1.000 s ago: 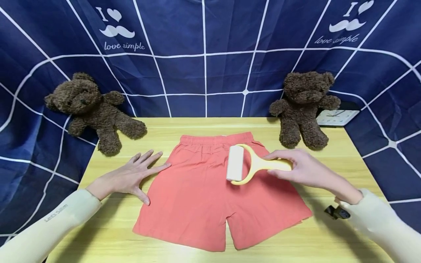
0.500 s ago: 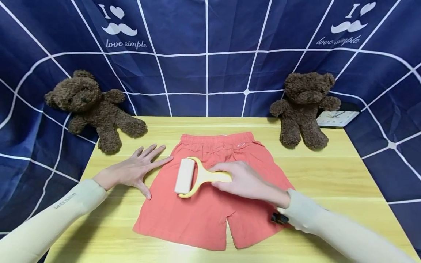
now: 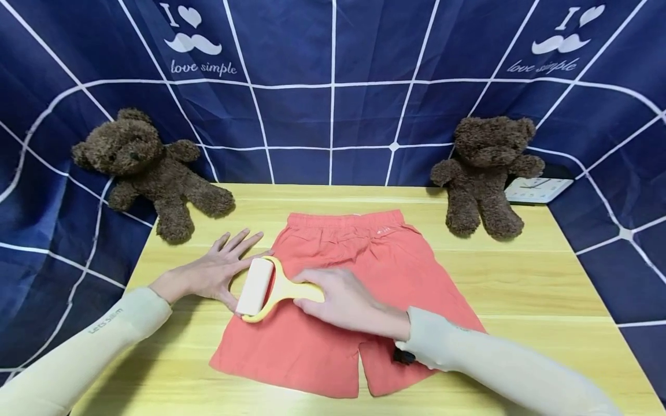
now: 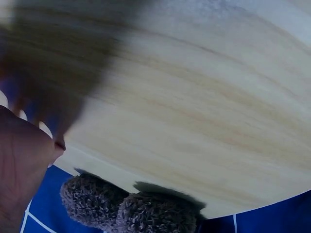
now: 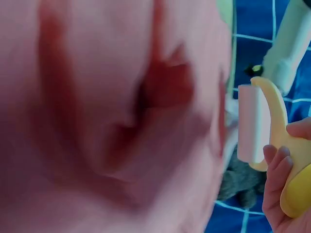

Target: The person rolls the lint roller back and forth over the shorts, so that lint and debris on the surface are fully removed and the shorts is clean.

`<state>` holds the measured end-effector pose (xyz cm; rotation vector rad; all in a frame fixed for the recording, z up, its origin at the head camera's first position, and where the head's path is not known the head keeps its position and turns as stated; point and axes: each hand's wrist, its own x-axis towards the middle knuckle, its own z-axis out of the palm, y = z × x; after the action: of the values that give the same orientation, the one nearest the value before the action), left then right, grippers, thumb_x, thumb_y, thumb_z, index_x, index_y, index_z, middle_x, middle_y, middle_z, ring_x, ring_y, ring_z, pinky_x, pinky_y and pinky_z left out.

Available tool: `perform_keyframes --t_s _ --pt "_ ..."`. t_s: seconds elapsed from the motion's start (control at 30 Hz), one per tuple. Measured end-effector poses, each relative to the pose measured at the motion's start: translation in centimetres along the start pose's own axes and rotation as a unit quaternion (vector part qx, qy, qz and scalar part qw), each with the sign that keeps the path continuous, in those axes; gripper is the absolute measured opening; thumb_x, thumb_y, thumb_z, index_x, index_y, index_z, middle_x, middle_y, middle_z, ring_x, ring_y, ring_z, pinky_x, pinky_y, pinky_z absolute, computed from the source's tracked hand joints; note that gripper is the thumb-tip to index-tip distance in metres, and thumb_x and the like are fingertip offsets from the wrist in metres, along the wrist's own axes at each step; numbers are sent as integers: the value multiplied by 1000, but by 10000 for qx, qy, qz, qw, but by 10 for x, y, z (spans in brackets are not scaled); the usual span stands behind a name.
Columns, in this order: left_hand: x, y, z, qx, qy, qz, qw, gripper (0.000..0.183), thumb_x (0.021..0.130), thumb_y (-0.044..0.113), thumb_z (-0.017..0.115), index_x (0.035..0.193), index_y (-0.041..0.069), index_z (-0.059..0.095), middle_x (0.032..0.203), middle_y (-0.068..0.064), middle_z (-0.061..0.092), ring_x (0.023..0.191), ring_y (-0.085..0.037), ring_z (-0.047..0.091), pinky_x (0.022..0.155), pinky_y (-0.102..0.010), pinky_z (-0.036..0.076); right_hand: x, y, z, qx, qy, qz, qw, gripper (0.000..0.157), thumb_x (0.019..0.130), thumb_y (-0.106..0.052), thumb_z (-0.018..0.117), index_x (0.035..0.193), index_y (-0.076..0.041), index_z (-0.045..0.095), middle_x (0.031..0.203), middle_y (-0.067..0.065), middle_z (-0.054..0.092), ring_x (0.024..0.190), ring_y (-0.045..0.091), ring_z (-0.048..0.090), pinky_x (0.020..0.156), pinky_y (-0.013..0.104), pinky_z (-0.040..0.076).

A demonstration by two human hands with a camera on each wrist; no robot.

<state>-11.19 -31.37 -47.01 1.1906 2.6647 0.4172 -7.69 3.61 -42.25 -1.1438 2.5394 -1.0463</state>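
Observation:
Coral-red shorts point(image 3: 312, 346) lie spread on the wooden table, waistband toward the back. My right hand point(image 3: 343, 303) grips the yellow handle of a lint roller point(image 3: 255, 286), which has a white roll. In the head view the roll is over the left side of the shorts, overlapping the thumb and index finger of my left hand point(image 3: 218, 271). That left hand lies with fingers spread beside the shorts' left edge. The right wrist view shows the fingers of my right hand point(image 5: 279, 187) curled round the handle and the red cloth close by.
A brown teddy bear point(image 3: 151, 167) leans at the back left, and a second teddy bear point(image 3: 484, 176) sits at the back right. Behind the second stands a white clock point(image 3: 538, 189). Blue cloth with white lines point(image 3: 291, 115) rises along the back and sides of the wooden table point(image 3: 531, 277).
My right hand has carried the lint roller leftward across the shorts, from their right half to the left edge near my left hand. The left hand has barely moved.

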Motion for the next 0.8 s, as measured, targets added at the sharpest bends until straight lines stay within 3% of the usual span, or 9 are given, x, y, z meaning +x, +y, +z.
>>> perform_keyframes --t_s 0.1,0.2,0.37,0.5,0.67,0.8 --pt "0 -2 2 30 178 143 9997 132 71 100 63 171 18 37 176 -28 16 159 -59 15 113 -85 19 -4 -11 -6 -17 88 -163 9998 32 98 -28 81 129 -29 77 113 -17 72 89 2 62 77 27 53" --pt "-2 -3 1 -28 266 187 9995 120 79 96 62 167 18 44 176 -27 17 158 -59 16 112 -85 20 0 -18 -10 2 112 -68 9999 31 100 -31 79 130 -31 76 113 -20 71 91 0 62 78 27 54" --pt "-5 -8 5 -274 491 282 9980 104 89 89 60 160 14 50 174 -28 22 156 -62 19 109 -87 20 16 -12 -1 -34 56 -39 10000 22 104 -32 76 125 -27 72 101 -18 66 84 3 59 74 28 51" --pt "-3 -11 7 -536 438 129 9975 107 86 91 64 163 17 50 176 -24 18 158 -59 13 113 -85 12 22 1 10 -119 -55 -234 9996 18 105 -29 73 121 -22 67 96 -13 63 80 8 56 70 28 47" --pt "-2 -10 7 -561 274 -28 9980 113 81 91 70 166 19 47 178 -22 15 160 -57 10 115 -84 9 21 14 18 -4 -274 -289 9992 26 106 -29 72 129 -19 69 115 -7 70 96 9 62 84 31 53" --pt "-2 -8 8 -426 216 -52 9988 120 78 93 70 167 18 43 177 -23 13 160 -56 9 115 -84 11 19 20 18 111 -434 -96 9990 29 107 -32 72 133 -21 68 117 -8 69 98 9 62 88 32 53"
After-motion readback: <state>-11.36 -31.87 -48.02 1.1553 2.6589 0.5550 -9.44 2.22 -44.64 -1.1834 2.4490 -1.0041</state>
